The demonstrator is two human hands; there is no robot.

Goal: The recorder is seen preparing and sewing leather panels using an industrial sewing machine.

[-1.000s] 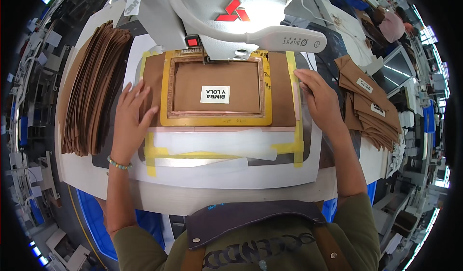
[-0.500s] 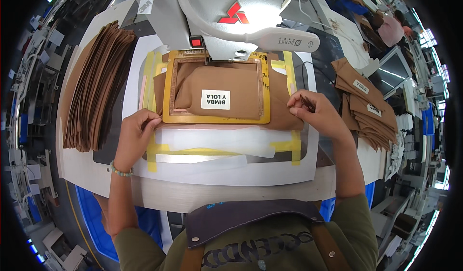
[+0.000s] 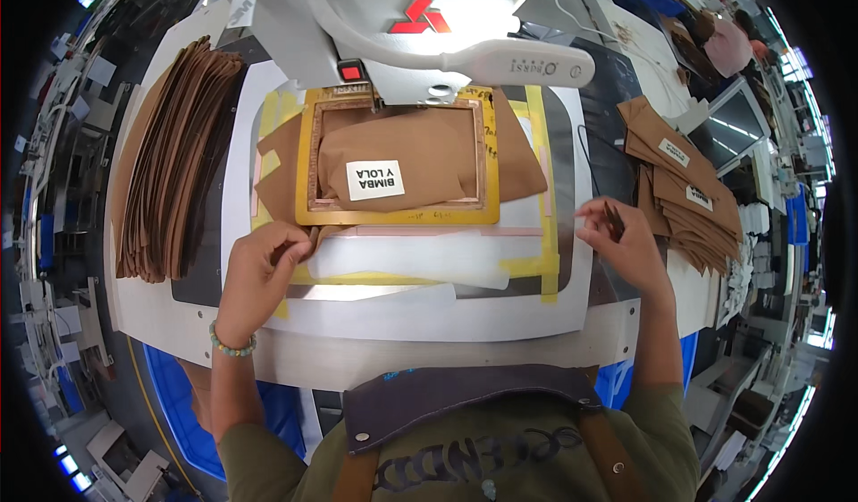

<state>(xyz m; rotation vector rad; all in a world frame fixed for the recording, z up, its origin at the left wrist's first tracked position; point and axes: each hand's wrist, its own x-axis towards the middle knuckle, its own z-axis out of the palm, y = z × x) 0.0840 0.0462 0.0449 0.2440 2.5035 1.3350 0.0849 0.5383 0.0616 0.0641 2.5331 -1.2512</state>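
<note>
A brown fabric piece (image 3: 420,135) lies askew in and under a yellow clamp frame (image 3: 402,219) below the sewing machine head (image 3: 402,64). It bears a white label with black lettering (image 3: 375,180), tilted a little. At the frame's lower left corner my left hand (image 3: 259,265) pinches a bunched edge of the fabric. My right hand (image 3: 633,250) is off the fabric, over the right side of the white sheet. A small dark pointed tool (image 3: 614,219) sticks up from its curled fingers; its exact kind is unclear.
A tall row of brown fabric pieces (image 3: 170,162) stands at the left. Labelled brown pieces (image 3: 693,207) are piled at the right, by a screen (image 3: 728,126). Yellow tape (image 3: 550,274) borders the white sheet (image 3: 402,310). A lit lamp (image 3: 527,64) hangs over the frame.
The fabric has shifted left and turned within the frame, its label tilting. My right hand has let go of the fabric's right edge and moved right and down. My left hand keeps its pinch.
</note>
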